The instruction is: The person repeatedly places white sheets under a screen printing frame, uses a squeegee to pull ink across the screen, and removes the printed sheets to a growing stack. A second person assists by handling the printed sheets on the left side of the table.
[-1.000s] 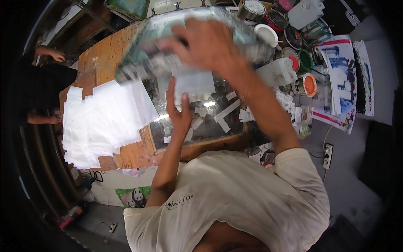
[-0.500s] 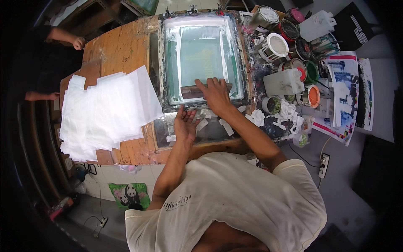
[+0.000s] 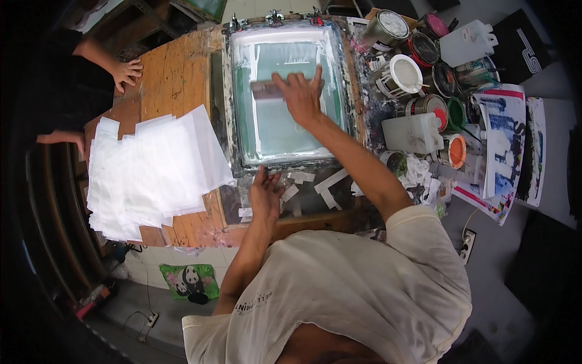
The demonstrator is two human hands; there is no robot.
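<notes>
My right hand (image 3: 301, 100) is closed over a squeegee (image 3: 263, 91), which rests across the upper half of a printing screen (image 3: 273, 136). The mesh is pale green, with white ink streaked along its sides and far end. My left hand (image 3: 265, 195) is palm up below the screen's near edge. Its fingers are loosely curled and apart, one fingertip at the frame's dark rim, and nothing shows in the palm. Clamps (image 3: 274, 18) stand along the far side of the screen.
A stack of white translucent sheets (image 3: 151, 176) covers the wooden table's left part. Open paint cans (image 3: 406, 73), plastic jugs (image 3: 412, 133) and crumpled tissue (image 3: 418, 173) crowd the right side. Tape pieces (image 3: 330, 182) lie near me. Another person's hand (image 3: 126, 74) rests at the far left.
My right hand has pushed the squeegee from the near end to the far half of the screen. My left hand stays by the near edge. The other person's hand has spread on the table.
</notes>
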